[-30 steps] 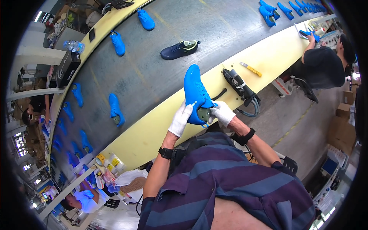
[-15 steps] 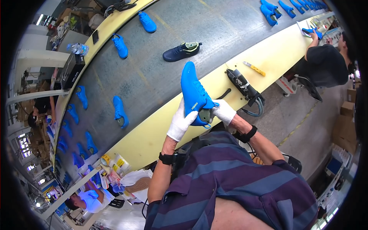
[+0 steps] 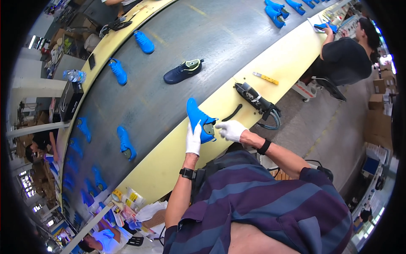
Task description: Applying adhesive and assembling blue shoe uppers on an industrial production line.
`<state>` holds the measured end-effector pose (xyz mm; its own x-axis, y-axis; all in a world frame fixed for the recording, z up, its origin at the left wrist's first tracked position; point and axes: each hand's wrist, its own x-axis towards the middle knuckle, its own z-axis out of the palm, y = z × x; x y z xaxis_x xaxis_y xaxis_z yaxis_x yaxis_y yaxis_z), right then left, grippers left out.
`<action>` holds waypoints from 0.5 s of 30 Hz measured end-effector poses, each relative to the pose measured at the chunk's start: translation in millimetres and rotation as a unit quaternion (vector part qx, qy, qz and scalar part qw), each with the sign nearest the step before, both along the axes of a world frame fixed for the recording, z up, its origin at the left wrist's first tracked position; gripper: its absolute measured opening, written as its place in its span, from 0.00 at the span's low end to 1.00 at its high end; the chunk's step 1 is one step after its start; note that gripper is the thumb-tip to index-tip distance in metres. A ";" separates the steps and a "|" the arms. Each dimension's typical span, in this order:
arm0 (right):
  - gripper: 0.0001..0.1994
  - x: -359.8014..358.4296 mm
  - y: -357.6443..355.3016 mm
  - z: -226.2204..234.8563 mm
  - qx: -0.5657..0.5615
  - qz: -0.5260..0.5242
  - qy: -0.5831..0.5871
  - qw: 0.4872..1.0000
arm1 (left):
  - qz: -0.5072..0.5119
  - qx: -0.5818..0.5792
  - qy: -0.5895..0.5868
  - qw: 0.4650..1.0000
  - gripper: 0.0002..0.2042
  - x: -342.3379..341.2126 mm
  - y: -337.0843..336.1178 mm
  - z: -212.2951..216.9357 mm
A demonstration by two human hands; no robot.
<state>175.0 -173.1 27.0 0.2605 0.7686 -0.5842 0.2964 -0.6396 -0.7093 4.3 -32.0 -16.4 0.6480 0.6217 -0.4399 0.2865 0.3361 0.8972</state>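
A bright blue sneaker (image 3: 197, 118) is tilted over the near yellow table edge, its toe pointing up and away and its opening toward the right. My left hand (image 3: 193, 140), in a white knit glove, grips it along its side. The grey-green insole (image 3: 209, 129) shows inside the opening. Just right of that opening, my right hand (image 3: 231, 130), also gloved, has its index finger stretched toward the shoe and the other fingers partly bent. Nothing shows in this hand. Beyond the held shoe, a dark navy sneaker (image 3: 182, 72) lies on the grey conveyor belt.
Several blue shoes, such as one blue shoe (image 3: 126, 144), lie along the belt (image 3: 148, 101). A black handheld tool (image 3: 256, 98) with hoses and a yellow cutter knife (image 3: 265, 78) rest on the yellow ledge (image 3: 292, 55). A co-worker (image 3: 344, 57) sits at right; packets and tape (image 3: 116, 194) lie lower left.
My right hand has let go of the shoe's collar and moved slightly left and down. The shoe, in my left hand, is lower and closer to me. The view has shifted.
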 end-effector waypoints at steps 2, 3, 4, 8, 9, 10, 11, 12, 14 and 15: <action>0.12 25.8 -19.8 -28.1 0.158 -0.036 -0.225 0.961 | -0.052 0.017 0.148 0.987 0.33 3.4 -5.6 -20.2; 0.12 43.4 -22.5 -33.3 0.195 -0.077 -0.302 0.930 | -0.099 0.099 0.202 0.969 0.35 -5.8 -7.7 -41.6; 0.12 64.3 -21.6 -37.0 0.230 -0.116 -0.374 0.891 | -0.145 0.178 0.255 0.939 0.38 -13.7 -10.3 -58.6; 0.11 132.8 -19.8 -27.2 0.158 -0.159 -0.524 0.822 | -0.213 0.127 0.301 0.921 0.36 2.6 -12.9 -74.3; 0.11 138.6 -21.8 -40.6 0.159 -0.156 -0.520 0.825 | -0.211 0.123 0.271 0.931 0.35 4.7 -13.4 -76.3; 0.14 143.1 -21.0 -54.2 0.138 -0.163 -0.429 0.878 | -0.205 0.121 0.241 0.941 0.34 5.3 -12.7 -78.3; 0.17 146.6 -19.4 -59.0 0.115 -0.168 -0.334 0.920 | -0.188 0.028 0.215 0.958 0.31 8.0 -11.5 -81.1; 0.17 150.4 -17.7 -62.3 0.118 -0.164 -0.332 0.921 | -0.182 0.029 0.217 0.959 0.31 9.5 -13.3 -82.6; 0.22 152.8 -16.9 -62.4 0.044 -0.097 -0.316 0.943 | -0.156 -0.066 0.207 0.964 0.29 16.7 -19.3 -80.9; 0.22 150.6 -15.6 -61.9 0.046 -0.095 -0.318 0.942 | -0.154 -0.101 0.195 0.963 0.29 18.4 -19.6 -79.0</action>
<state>325.6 -188.8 -34.9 0.6734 0.7126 -0.1969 0.5664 -0.6684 -0.4821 22.6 -51.5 -95.4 0.5492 0.3023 -0.7791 0.7021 0.3389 0.6263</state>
